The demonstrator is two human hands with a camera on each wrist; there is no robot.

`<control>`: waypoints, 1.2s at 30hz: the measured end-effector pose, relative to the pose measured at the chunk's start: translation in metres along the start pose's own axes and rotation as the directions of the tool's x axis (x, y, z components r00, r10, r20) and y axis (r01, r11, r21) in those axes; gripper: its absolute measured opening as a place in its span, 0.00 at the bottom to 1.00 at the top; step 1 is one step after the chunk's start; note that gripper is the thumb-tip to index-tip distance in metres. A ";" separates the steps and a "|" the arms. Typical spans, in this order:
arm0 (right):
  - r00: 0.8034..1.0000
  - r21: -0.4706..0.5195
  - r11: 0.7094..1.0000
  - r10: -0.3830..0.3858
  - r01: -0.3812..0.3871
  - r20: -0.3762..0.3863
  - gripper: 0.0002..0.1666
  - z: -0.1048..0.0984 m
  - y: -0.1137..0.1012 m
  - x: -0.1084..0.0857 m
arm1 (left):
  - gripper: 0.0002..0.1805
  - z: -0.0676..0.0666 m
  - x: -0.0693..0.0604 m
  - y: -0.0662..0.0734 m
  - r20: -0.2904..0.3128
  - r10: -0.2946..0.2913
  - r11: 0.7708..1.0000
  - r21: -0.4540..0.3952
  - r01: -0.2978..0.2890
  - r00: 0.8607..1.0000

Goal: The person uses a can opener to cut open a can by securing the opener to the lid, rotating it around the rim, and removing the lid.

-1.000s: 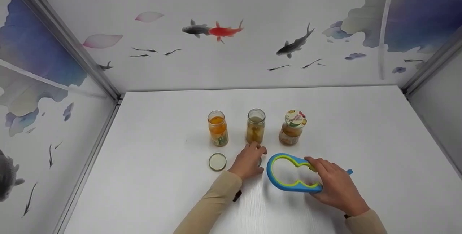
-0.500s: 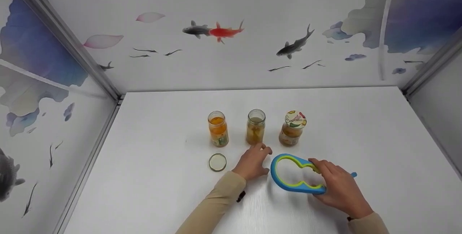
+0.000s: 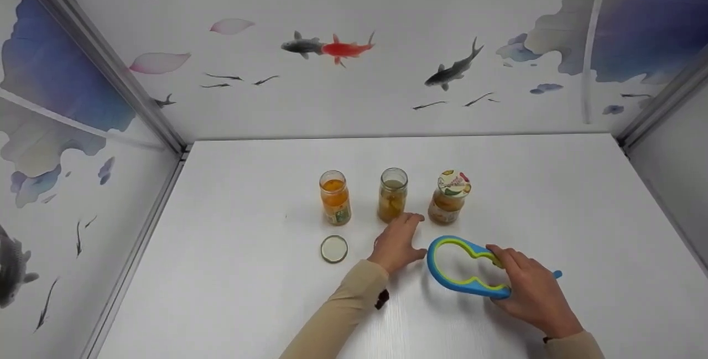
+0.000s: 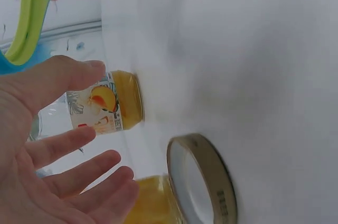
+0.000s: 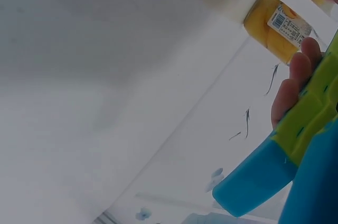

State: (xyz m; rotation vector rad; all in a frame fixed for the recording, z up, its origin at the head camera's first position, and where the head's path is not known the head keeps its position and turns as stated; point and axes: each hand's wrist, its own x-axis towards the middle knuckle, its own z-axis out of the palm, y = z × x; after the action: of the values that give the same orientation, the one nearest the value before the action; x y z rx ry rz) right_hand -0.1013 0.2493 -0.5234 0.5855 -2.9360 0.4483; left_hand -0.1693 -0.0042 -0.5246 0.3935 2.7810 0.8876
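In the head view my right hand (image 3: 536, 290) grips the handle end of a blue and green jar opener (image 3: 442, 280), held above the table. My left hand (image 3: 397, 244) is empty, fingers spread, just in front of the uncapped middle jar (image 3: 392, 198). To its right stands a jar with a patterned lid (image 3: 454, 183). In the left wrist view the left hand's (image 4: 68, 150) thumb and fingers are apart, with the labelled jar (image 4: 129, 100) beyond them and a loose lid (image 4: 214, 182) below. The right wrist view shows fingers (image 5: 285, 100) round the opener (image 5: 256, 179).
An uncapped jar with orange contents (image 3: 335, 199) stands at the left of the row. A lid (image 3: 334, 249) lies on the white table (image 3: 232, 270) in front of it. Behind the table rises a wall (image 3: 343, 104) with painted fish.
Both hands have moved to the right, the jar opener with the right one. The left hand's thumb and fingers have spread wider. The jars have stayed in place.
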 end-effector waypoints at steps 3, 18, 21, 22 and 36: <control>1.000 0.002 1.000 0.018 -0.018 -0.001 0.54 -0.002 0.005 -0.002 | 0.35 0.004 0.004 0.004 -0.013 -0.009 0.999 -0.052 0.008 1.000; 0.990 0.014 0.992 0.127 -0.126 -0.057 0.54 -0.015 0.033 -0.021 | 0.44 0.019 0.027 0.015 -0.103 -0.016 0.968 -0.250 -0.011 0.995; 0.986 0.019 0.986 0.165 -0.164 -0.027 0.53 -0.017 0.038 -0.024 | 0.50 0.022 0.033 0.018 -0.129 -0.036 0.948 -0.319 -0.007 0.991; 0.983 0.018 0.984 0.180 -0.180 -0.018 0.53 -0.018 0.039 -0.025 | 0.52 0.023 0.035 0.018 -0.138 -0.041 0.943 -0.334 -0.007 0.990; 0.946 0.042 0.946 0.317 -0.320 0.075 0.53 -0.027 0.062 -0.042 | 0.51 0.028 0.054 0.023 -0.104 -0.029 0.914 -0.405 -0.016 0.994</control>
State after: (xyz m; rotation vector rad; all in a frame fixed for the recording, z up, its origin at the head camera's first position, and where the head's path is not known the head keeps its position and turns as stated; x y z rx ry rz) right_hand -0.0859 0.3271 -0.5214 0.1276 -3.1016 0.5495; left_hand -0.2084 0.0458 -0.5391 0.2715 2.5871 1.4840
